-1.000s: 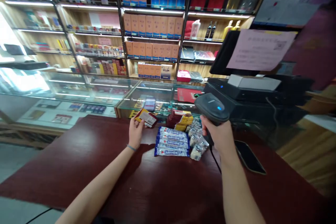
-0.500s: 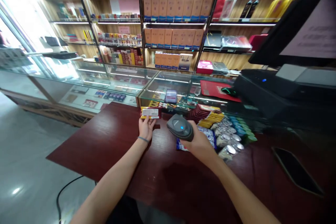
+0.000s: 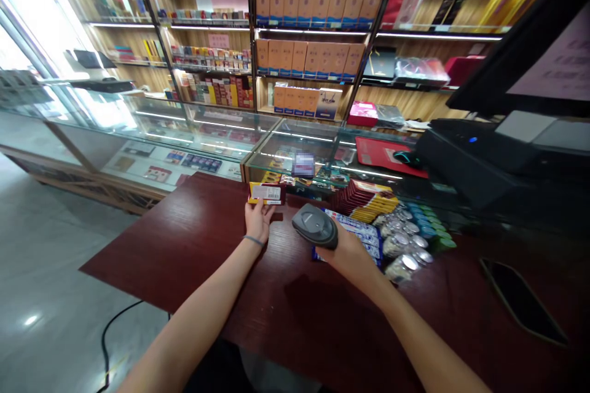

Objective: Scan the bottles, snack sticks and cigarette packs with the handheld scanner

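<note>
My left hand (image 3: pixel 258 220) holds up a small red and yellow packet (image 3: pixel 267 193) with its white barcode label facing me, above the dark red table (image 3: pixel 184 245). My right hand (image 3: pixel 348 250) is wrapped round the handle of a grey barcode scanner (image 3: pixel 316 225), whose head points left toward the packet, a short gap away. Just right of the scanner lie blue and white wrapped bars (image 3: pixel 359 230), a stack of red and yellow packets (image 3: pixel 366 199) and several small foil-topped cups (image 3: pixel 403 245).
A black phone (image 3: pixel 523 309) lies on the table at the right. Behind it stand a black till machine (image 3: pixel 470 153) and a monitor (image 3: pixel 530 55). Glass display counters (image 3: pixel 207 135) and stocked shelves (image 3: pixel 313 31) fill the back. A cable (image 3: pixel 110 338) runs on the floor at left.
My right hand swung the scanner left from above the snacks to beside the packet. My left hand turned the packet level, label toward me. The view shifted left.
</note>
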Tool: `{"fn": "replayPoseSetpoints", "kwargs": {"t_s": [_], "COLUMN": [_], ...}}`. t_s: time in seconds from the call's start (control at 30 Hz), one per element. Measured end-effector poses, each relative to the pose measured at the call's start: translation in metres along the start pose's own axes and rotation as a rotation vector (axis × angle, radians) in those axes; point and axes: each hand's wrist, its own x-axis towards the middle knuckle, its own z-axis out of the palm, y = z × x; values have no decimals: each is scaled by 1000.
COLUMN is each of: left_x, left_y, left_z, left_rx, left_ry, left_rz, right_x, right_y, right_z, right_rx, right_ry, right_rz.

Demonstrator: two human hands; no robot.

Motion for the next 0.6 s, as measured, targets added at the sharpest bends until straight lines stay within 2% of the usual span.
{"fn": "replayPoseSetpoints", "kwargs": {"t_s": [0.13,0.23,0.3,0.4,0.43,0.5,0.6], "left_x": [0,7,18,40,47,58,66], "left_y": [1,11,25,56,67,90,115], "left_z": [0,1,1,-4,-7,-17,-39], "left_rx": [-5,63,176,422,528,778,1191], "left_ry": [9,74,171,320,334,284,124], "left_rz": [6,60,225,596,688,807,916], "right_x": [1,1,1,0,0,0,0], "right_y": [2,2,1,-1,-1,-1,-1], "right_z": [-2,-7,-11,-17,-19,-21,-22], "right_rx": [73,72,95,155,167,182,203], "right_ry": [-3,9,19,27,33,59,117], "right_rz": [0,7,1,-54,-72,-93,-86]}}
